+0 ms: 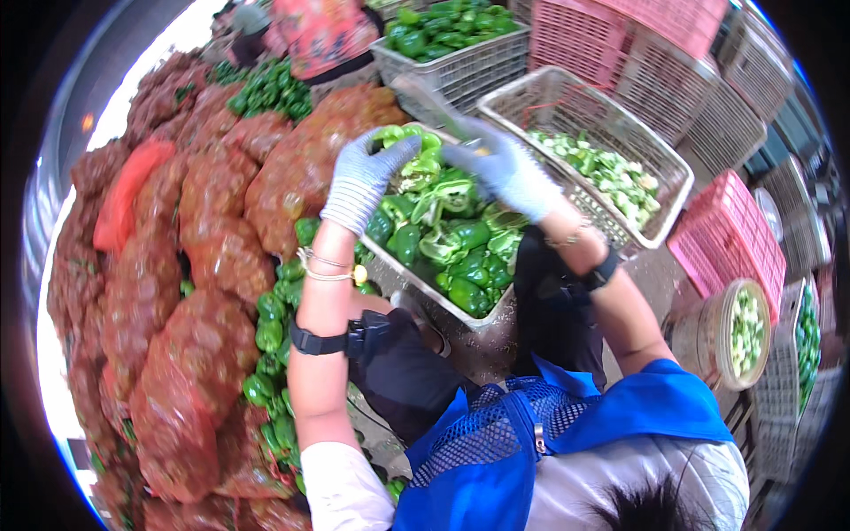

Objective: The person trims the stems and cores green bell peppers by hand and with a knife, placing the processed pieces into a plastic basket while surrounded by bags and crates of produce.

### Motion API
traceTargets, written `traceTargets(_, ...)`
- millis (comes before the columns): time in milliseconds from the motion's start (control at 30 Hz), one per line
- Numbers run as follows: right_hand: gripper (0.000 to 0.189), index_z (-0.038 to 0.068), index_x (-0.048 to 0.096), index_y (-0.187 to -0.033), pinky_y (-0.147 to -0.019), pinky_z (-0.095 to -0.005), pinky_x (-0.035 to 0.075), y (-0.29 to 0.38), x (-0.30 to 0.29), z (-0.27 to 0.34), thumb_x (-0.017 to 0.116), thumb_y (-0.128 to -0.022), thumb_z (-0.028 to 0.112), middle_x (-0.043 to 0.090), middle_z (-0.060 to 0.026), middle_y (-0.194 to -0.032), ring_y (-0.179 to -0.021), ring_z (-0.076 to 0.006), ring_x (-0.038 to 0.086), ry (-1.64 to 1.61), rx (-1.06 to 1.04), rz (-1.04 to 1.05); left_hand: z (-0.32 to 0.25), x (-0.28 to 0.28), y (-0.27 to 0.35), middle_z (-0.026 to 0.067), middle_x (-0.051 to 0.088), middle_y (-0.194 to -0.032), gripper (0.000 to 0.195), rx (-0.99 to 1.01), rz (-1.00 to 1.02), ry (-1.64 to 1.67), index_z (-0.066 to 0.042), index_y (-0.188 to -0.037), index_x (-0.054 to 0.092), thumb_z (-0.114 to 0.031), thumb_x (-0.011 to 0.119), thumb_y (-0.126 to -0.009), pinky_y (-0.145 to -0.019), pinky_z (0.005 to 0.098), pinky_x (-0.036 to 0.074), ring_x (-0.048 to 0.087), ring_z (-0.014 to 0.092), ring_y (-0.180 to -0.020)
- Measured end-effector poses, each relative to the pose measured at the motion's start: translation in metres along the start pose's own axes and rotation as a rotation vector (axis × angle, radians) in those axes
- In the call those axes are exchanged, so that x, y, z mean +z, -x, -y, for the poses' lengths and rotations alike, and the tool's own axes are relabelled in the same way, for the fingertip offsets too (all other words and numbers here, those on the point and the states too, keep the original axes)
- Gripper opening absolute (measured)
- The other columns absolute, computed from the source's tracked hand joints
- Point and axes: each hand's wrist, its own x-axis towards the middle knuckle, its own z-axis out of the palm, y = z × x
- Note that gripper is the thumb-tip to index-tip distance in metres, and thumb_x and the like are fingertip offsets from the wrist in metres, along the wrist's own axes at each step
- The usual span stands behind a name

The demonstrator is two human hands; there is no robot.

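Observation:
My left hand (372,174), in a pale grey glove, holds a cut green bell pepper (417,149) above the far end of a plastic crate (475,323). That crate, between my legs, holds whole and cut green peppers (469,295). Just right of the held pepper is my right hand (501,162), gloved and blurred. Its fingers are closed around a knife (425,96), whose blade points up and left, away from the pepper. The handle is mostly hidden in the glove. To the right, a larger crate (684,179) contains pale green pepper pieces (614,172).
Red mesh sacks (192,372) are piled at the left, with loose green peppers (271,332) along them. A round bucket (704,325) of pale pieces and a pink crate (730,232) stand right. Beyond are a crate of peppers (458,73), stacked crates (578,40) and another person (325,36).

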Motion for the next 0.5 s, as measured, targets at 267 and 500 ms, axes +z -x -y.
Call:
traceTargets(267,0.039,0.006,0.062,-0.128,-0.044,-0.0235,0.039,0.007,0.008,-0.059,0.066,-0.097,0.028,0.057,0.0015,-0.072,-0.049,-0.0055,0.047,-0.238,0.131,-0.143,0.051,0.049,-0.001,0.0067,0.072,-0.114,0.041,-0.106,0.211,-0.045,0.0,-0.124,0.066,-0.023,0.077,-0.091,-0.091,0.0297,0.052,0.064,0.012,-0.098)
traceTargets(500,0.036,0.003,0.062,-0.123,-0.042,-0.024,0.041,0.003,0.018,-0.069,0.067,-0.096,0.027,0.056,0.0008,-0.074,-0.047,-0.0065,0.048,-0.319,0.151,-0.191,0.05,0.049,0.015,0.0069,0.071,-0.112,0.039,-0.042,0.232,0.028,0.001,-0.125,0.065,-0.016,0.076,-0.091,-0.09,0.029,0.052,0.064,0.013,-0.098)
